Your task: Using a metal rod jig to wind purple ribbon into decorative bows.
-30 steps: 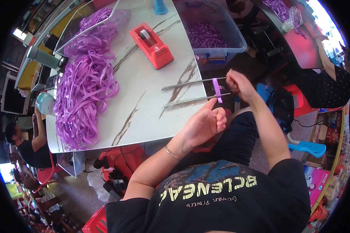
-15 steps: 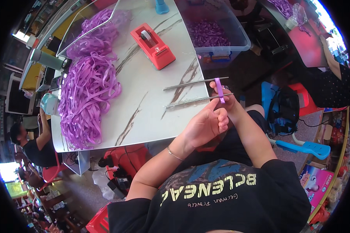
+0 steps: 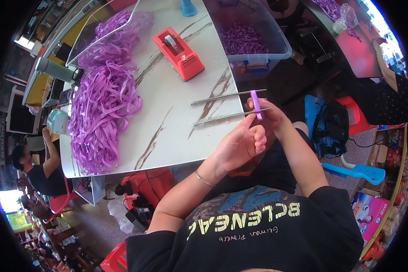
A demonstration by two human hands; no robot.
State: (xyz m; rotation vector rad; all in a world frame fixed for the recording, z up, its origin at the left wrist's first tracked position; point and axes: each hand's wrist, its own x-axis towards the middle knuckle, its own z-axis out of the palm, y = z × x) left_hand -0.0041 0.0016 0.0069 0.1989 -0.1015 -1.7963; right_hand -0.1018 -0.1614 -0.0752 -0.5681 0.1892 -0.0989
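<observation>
Two thin metal rods (image 3: pixel 220 96) lie side by side on the table and jut past its right edge. A short purple ribbon (image 3: pixel 255 104) is wrapped across both of them near their free ends. My left hand (image 3: pixel 240 144) is at the lower rod, its index finger stretched to the ribbon's lower end and the other fingers curled in. Just right of the ribbon is my right hand (image 3: pixel 272 119), its fingers bent and closed at the ribbon; part of its grip is hidden behind the ribbon and rod.
A large heap of purple ribbon (image 3: pixel 102 118) covers the left of the marbled table (image 3: pixel 167 145). Behind the rods stands a red tape dispenser (image 3: pixel 186 65). Beyond the right edge, a clear plastic bin (image 3: pixel 276 52) holds more purple pieces. Other people sit at far left and far right.
My right hand has shifted slightly right and down, its fingers changing position beside the ribbon. My left hand and the rods stay nearly still.
</observation>
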